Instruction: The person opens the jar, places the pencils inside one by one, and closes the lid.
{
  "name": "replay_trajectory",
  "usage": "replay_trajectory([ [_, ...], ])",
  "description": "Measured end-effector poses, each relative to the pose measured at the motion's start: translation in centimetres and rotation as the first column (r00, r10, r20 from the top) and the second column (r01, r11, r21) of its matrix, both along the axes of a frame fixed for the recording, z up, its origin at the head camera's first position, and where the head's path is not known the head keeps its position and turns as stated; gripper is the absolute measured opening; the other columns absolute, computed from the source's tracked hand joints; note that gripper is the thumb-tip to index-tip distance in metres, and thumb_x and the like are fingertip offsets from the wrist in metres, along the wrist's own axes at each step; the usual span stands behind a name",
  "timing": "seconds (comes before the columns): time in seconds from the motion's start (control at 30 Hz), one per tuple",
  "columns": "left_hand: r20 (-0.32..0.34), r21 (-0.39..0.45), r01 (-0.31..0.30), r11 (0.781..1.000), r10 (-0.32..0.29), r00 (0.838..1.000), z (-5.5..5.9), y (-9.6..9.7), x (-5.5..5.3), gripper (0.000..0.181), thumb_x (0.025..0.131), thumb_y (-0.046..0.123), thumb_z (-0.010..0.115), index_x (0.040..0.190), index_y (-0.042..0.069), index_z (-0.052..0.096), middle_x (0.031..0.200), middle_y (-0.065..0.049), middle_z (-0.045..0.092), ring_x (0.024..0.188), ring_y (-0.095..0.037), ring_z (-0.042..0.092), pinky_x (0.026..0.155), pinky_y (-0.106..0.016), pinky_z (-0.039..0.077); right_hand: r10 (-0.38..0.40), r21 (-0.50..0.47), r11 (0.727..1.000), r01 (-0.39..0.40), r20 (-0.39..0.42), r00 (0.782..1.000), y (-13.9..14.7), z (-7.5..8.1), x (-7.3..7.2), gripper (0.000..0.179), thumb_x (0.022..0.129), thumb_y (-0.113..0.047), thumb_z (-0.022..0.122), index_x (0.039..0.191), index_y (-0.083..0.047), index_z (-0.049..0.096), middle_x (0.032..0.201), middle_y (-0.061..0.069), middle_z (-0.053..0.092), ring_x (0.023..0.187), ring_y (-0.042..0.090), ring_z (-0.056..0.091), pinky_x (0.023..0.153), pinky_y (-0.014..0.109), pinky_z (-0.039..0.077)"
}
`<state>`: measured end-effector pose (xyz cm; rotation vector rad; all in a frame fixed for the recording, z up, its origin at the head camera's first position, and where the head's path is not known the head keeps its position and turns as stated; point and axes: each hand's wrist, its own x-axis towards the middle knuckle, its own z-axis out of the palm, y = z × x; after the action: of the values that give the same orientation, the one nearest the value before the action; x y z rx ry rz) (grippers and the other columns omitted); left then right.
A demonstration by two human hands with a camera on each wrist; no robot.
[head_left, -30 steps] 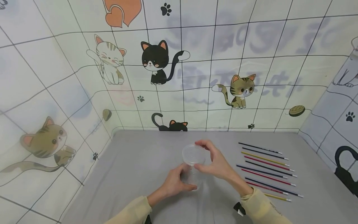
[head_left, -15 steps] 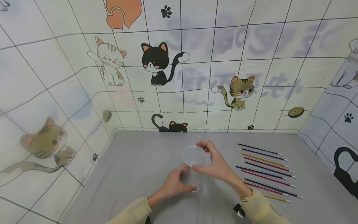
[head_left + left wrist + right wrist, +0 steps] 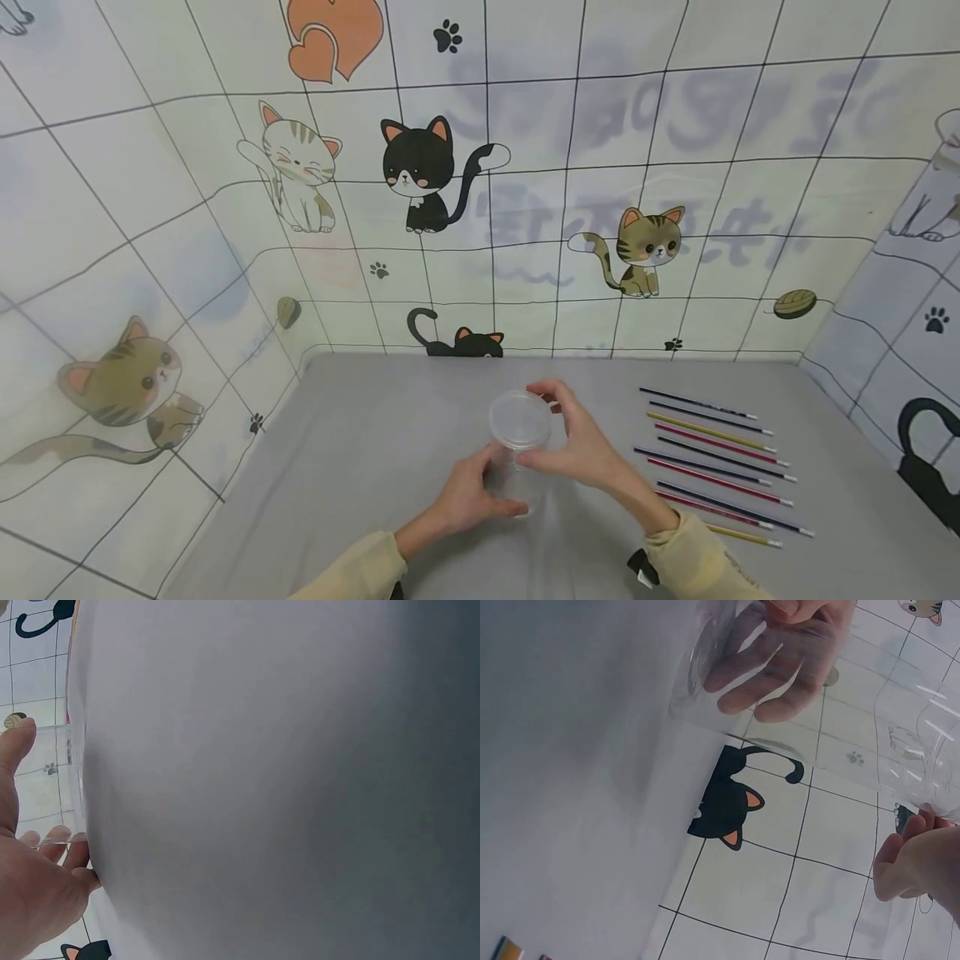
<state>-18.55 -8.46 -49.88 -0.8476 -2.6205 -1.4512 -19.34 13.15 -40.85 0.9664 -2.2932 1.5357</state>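
Observation:
A tall clear plastic jar (image 3: 517, 479) stands upright in front of me, with a round clear top (image 3: 519, 419) at its upper end. My left hand (image 3: 468, 492) grips the jar's lower body from the left, thumb on the near side. In the right wrist view, the fingers of that left hand (image 3: 776, 675) show through the clear wall near the base. My right hand (image 3: 581, 450) holds the round top by its edge, index finger at the far side and thumb at the near side. The left wrist view shows the jar's wall (image 3: 56, 780) between thumb and fingers.
Several pencils (image 3: 712, 454) in dark, red and yellow lie side by side on the grey tabletop (image 3: 360, 442), to the right of the hands. A cat-printed cloth (image 3: 540, 183) walls in the back and sides.

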Motion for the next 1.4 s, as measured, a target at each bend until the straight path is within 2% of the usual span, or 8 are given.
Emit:
replay_trajectory([
  [0.17, -0.015, 0.006, 0.019, 1.0, -0.019, 1.0, -0.2, 0.06, -0.07, 0.067, 0.072, 0.032, 0.092, 0.126, 0.012, 0.06, 0.113, -0.005, 0.067, 0.096, -0.01, 0.058, 0.082, -0.026, 0.051, -0.038, 0.021, 0.999, 0.038, -0.004, 0.999, 0.1, -0.04, 0.12, 0.067, 0.076, -0.013, 0.085, 0.133, -0.005, 0.053, 0.127, 0.004, 0.057, 0.113, 0.023, 0.05, 0.092, 0.041, 0.044],
  [0.3, -0.015, 0.003, 0.019, 1.0, -0.019, 1.0, -0.23, 0.07, -0.12, 0.065, 0.071, 0.031, 0.092, 0.122, 0.007, 0.06, 0.107, -0.005, 0.066, 0.091, -0.01, 0.056, 0.079, -0.025, 0.05, 0.03, 0.018, 0.999, -0.03, 0.002, 1.0, 0.46, 0.05, 0.12, 0.071, 0.081, -0.008, 0.079, 0.145, -0.008, 0.048, 0.138, 0.006, 0.054, 0.121, 0.024, 0.047, 0.096, 0.042, 0.042],
  [0.47, 0.017, 0.011, 0.013, 1.0, -0.013, 1.0, -0.1, 0.04, -0.05, 0.066, 0.071, 0.03, 0.093, 0.125, 0.01, 0.06, 0.114, -0.003, 0.067, 0.097, -0.01, 0.058, 0.083, -0.027, 0.05, 0.103, -0.003, 0.995, -0.103, 0.0, 0.995, 0.54, 0.03, -0.08, 0.082, 0.083, -0.007, 0.077, 0.153, -0.01, 0.034, 0.144, 0.009, 0.05, 0.128, 0.025, 0.043, 0.1, 0.042, 0.037],
  [0.63, 0.013, 0.008, 0.002, 1.0, -0.002, 1.0, -0.04, 0.06, -0.02, 0.069, 0.07, 0.03, 0.093, 0.128, 0.016, 0.059, 0.118, 0.001, 0.066, 0.1, -0.009, 0.058, 0.085, -0.027, 0.05, 0.036, -0.004, 0.999, -0.036, 0.0, 0.999, 0.29, -0.1, -0.05, 0.081, 0.075, -0.013, 0.086, 0.142, -0.006, 0.042, 0.136, 0.009, 0.052, 0.122, 0.023, 0.046, 0.096, 0.041, 0.041],
  [0.8, 0.015, -0.003, -0.003, 1.0, 0.003, 1.0, -0.01, 0.09, -0.01, 0.068, 0.07, 0.03, 0.094, 0.126, 0.014, 0.059, 0.114, -0.001, 0.066, 0.097, -0.009, 0.058, 0.083, -0.027, 0.05, -0.015, 0.0, 1.0, 0.015, -0.01, 1.0, 0.11, 0.17, 0.06, 0.07, 0.075, -0.012, 0.086, 0.133, 0.001, 0.049, 0.128, 0.007, 0.057, 0.115, 0.023, 0.05, 0.093, 0.041, 0.045],
  [0.97, 0.018, -0.009, 0.001, 1.0, 0.0, 1.0, -0.02, 0.13, -0.06, 0.064, 0.07, 0.03, 0.093, 0.12, 0.007, 0.06, 0.107, 0.0, 0.065, 0.092, -0.01, 0.056, 0.08, -0.026, 0.05, 0.046, -0.021, 0.999, -0.046, -0.01, 0.999, 0.4, 0.31, 0.1, 0.067, 0.081, -0.004, 0.078, 0.141, 0.002, 0.048, 0.135, 0.009, 0.056, 0.118, 0.025, 0.048, 0.095, 0.042, 0.043],
  [1.13, 0.018, -0.006, -0.006, 1.0, 0.006, 1.0, -0.12, 0.12, -0.1, 0.064, 0.069, 0.03, 0.094, 0.121, 0.011, 0.061, 0.109, 0.003, 0.065, 0.094, -0.01, 0.057, 0.082, -0.027, 0.05, 0.129, -0.036, 0.991, -0.129, 0.0, 0.992, 0.44, 0.28, 0.02, 0.081, 0.082, -0.002, 0.074, 0.152, -0.005, 0.033, 0.144, 0.013, 0.05, 0.128, 0.027, 0.043, 0.1, 0.038, 0.035],
  [1.4, 0.024, -0.014, -0.007, 1.0, 0.007, 1.0, -0.1, -0.01, -0.09, 0.066, 0.07, 0.032, 0.093, 0.125, 0.017, 0.06, 0.109, 0.006, 0.064, 0.092, -0.009, 0.056, 0.079, -0.025, 0.049, 0.006, -0.003, 1.0, -0.006, 0.019, 1.0, 0.07, 0.09, 0.11, 0.076, 0.075, -0.015, 0.087, 0.137, -0.004, 0.046, 0.133, 0.007, 0.054, 0.116, 0.024, 0.049, 0.096, 0.041, 0.043],
])
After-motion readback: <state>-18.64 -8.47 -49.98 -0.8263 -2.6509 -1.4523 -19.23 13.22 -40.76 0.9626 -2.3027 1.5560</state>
